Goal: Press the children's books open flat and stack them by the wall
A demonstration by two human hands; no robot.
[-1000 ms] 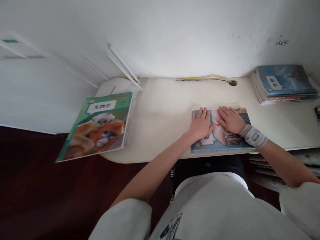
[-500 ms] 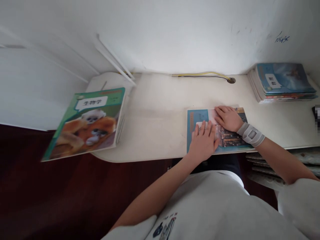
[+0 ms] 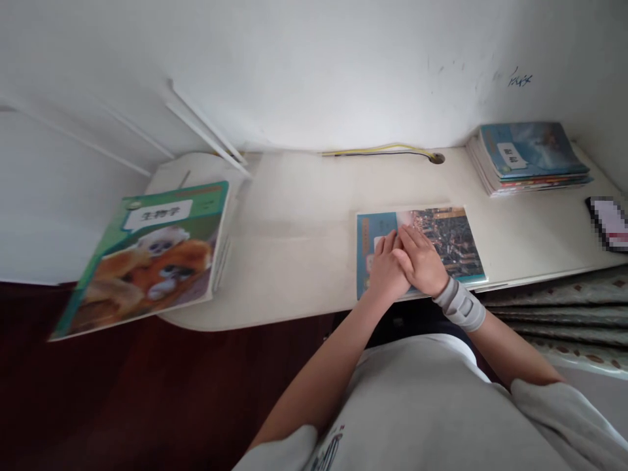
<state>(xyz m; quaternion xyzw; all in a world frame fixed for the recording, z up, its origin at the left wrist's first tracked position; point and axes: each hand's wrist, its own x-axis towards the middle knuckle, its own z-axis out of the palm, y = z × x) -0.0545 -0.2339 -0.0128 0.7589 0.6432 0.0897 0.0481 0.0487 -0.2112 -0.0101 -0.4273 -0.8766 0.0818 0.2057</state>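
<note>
In front of me a blue textbook (image 3: 451,245) with a city photo on its cover lies at the desk's front edge. My left hand (image 3: 389,268) rests flat on the left half of the cover, palm down. Beside it my right hand (image 3: 422,260), with a grey band round the wrist, lies on the cover too, its thumb over the back of my left hand. The fingers of both hands are stretched out, and neither grips the book. The hands hide part of the cover's title.
A green textbook (image 3: 161,261) with monkeys on its cover tops a pile at the desk's left end, jutting past the edge. At the back right stands a stack of books (image 3: 534,154). A blurred-out phone-like thing (image 3: 610,222) lies far right. Cables (image 3: 377,150) run into a hole by the wall.
My right hand has slid left and nearer to me across the cover and now touches my left hand. More of the city photo shows. The whole view has shifted slightly right.
</note>
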